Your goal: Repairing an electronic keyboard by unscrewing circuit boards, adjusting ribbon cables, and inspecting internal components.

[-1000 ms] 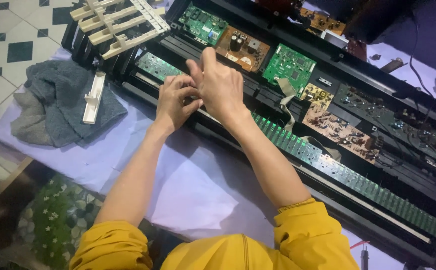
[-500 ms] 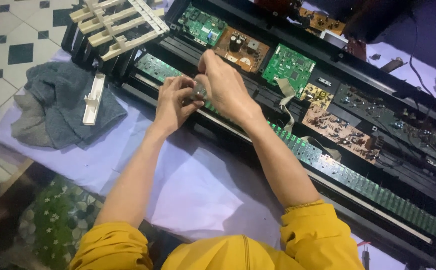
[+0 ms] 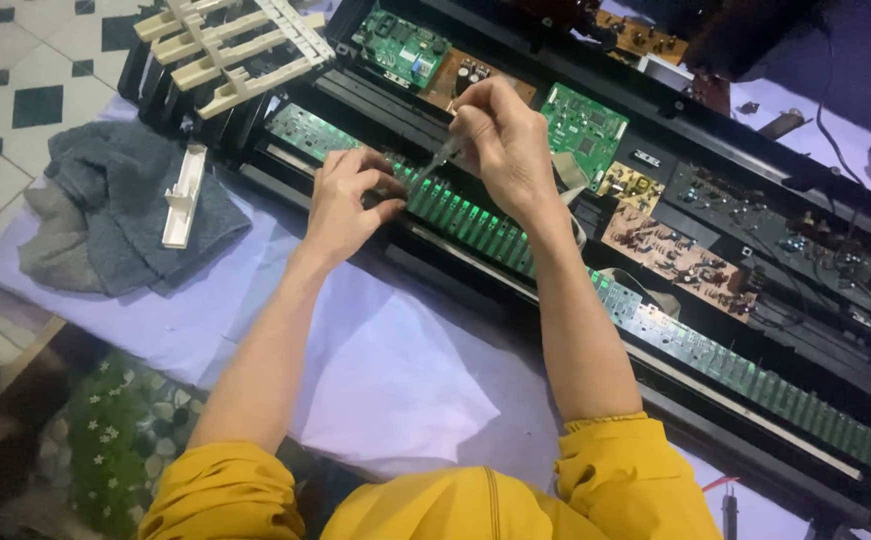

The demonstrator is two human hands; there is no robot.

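While both hands work over the opened black keyboard case (image 3: 796, 350), the parts read as follows.

Left hand (image 3: 348, 200): rests on the long green contact strip board (image 3: 476, 222) near the case's front edge, towards its left end; fingers curled close, tips pinched on something small that I cannot make out; the posture appears to steady the spot under the tool.

Right hand (image 3: 506, 140): raised just above the strip; thumb and forefinger closed on a thin grey metal tool (image 3: 440, 160), the other fingers folded loosely; the tool slants down and to the left, its tip near the left fingertips, likely so that both hands meet at one point.

Long green contact strip board: runs along the front edge of the case from the left end to the right end, bare of keys, hence open to the hands.

Green square circuit board (image 3: 584, 128): lies at the back of the case, just beyond the right hand.

Brown circuit board (image 3: 668, 250): sits mid-case, right of the right wrist.

Cream and black key block (image 3: 231, 55): lifted out and lying at the case's left end.

Single white key (image 3: 184, 195): lies on a crumpled grey cloth (image 3: 106, 215), well clear of the work.

White sheet (image 3: 396, 390): spread under the case and the forearms, probably to catch small parts.
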